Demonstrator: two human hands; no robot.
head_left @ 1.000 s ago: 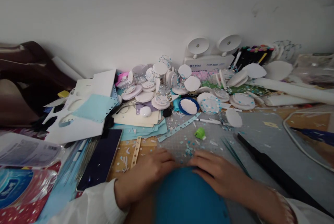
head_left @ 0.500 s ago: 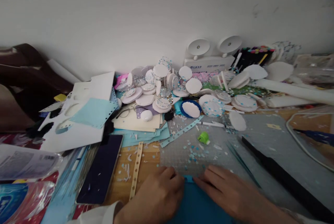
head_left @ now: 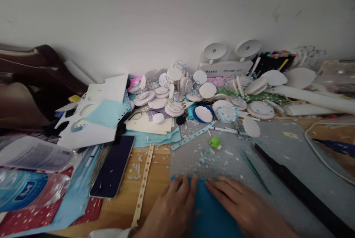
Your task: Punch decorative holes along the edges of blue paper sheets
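A dark blue sheet point(head_left: 213, 212), perhaps paper or felt, lies at the bottom centre, partly hidden by both hands. My left hand point(head_left: 174, 204) rests on its left side, fingers stretched forward to the far edge. On the right side lies my right hand point(head_left: 238, 201), its fingers extended flat and pointing inward along that edge. Small blue confetti bits point(head_left: 205, 156) are scattered on the grey cutting mat point(head_left: 188, 164) just beyond. A small green object point(head_left: 215, 142) sits farther back. Tweezers point(head_left: 255, 171) lie to the right of my right hand.
White foam-like discs point(head_left: 208, 90) are heaped along the wall. A phone point(head_left: 113, 167), a punched cream strip point(head_left: 144, 182) and a plastic package point(head_left: 30, 190) lie left. A long black tool point(head_left: 294, 182) and a white cable point(head_left: 321, 153) lie right.
My left hand's fingers have uncurled and now stretch forward on the sheet. My right hand has flattened slightly in nearly the same place. The view has shifted a little.
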